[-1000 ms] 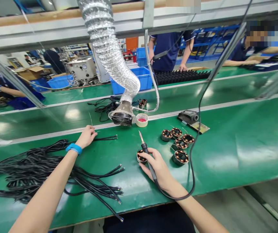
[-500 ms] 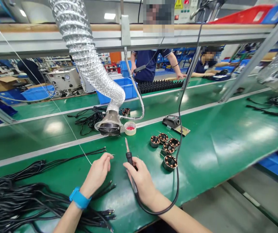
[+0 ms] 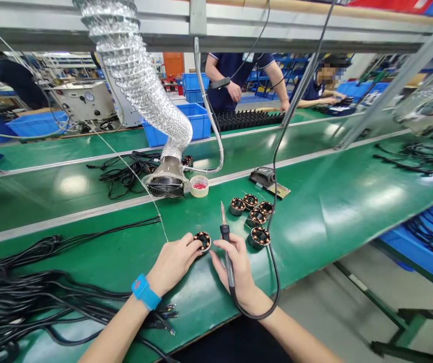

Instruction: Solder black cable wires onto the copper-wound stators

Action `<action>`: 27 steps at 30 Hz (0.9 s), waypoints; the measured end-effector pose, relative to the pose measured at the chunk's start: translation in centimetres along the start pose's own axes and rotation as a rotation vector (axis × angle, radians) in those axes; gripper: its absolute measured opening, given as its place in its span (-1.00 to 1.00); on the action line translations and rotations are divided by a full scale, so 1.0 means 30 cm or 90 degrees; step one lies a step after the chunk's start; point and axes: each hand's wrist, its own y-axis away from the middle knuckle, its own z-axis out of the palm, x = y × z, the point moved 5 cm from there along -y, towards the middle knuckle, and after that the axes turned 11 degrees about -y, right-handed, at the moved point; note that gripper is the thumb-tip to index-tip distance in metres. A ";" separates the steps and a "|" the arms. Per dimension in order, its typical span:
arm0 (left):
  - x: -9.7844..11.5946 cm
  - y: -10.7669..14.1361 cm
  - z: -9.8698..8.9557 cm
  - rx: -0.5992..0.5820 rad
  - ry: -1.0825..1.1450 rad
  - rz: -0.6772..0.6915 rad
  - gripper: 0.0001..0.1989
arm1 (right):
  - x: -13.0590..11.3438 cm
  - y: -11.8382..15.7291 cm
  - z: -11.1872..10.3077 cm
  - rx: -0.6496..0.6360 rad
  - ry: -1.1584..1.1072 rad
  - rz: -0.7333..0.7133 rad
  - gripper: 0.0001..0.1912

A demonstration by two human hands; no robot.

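Just ahead of the left hand (image 3: 173, 262), touching its fingertips, a copper-wound stator (image 3: 202, 241) lies on the green table (image 3: 353, 212). The left hand curls loosely against it; whether it grips, I cannot tell. Beside it to the right, the right hand (image 3: 239, 267) is closed around a soldering iron (image 3: 226, 242), tip up. Beyond the right hand stand five more stators (image 3: 252, 217). No writing is legible. Left of the left hand sprawls a heap of black cables (image 3: 31, 292).

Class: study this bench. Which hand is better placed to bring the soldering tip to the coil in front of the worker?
Probably the right hand: it grips the soldering iron beside the coil, which the left hand touches.
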 end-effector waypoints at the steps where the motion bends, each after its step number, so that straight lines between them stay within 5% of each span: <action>1: 0.006 0.003 -0.001 0.012 -0.031 -0.020 -0.73 | -0.001 0.005 -0.002 0.001 0.003 0.014 -0.64; 5: -0.012 0.021 -0.038 0.071 0.000 -0.122 -0.77 | -0.009 0.005 0.025 -0.044 -0.028 0.056 -0.61; 11: -0.167 0.042 -0.093 0.188 0.182 -0.241 -0.76 | -0.035 -0.045 0.112 -0.093 -0.028 0.094 -0.42; 16: -0.206 0.028 -0.032 0.136 0.291 -0.242 -0.75 | -0.028 -0.087 0.173 -0.104 0.048 0.106 -0.50; 22: -0.231 0.024 -0.018 0.157 0.429 -0.318 -0.77 | -0.011 -0.115 0.187 -0.134 -0.015 0.086 -0.57; 27: -0.245 0.022 0.019 0.045 0.772 -0.423 -0.78 | -0.003 -0.140 0.193 -0.235 -0.096 0.054 -0.57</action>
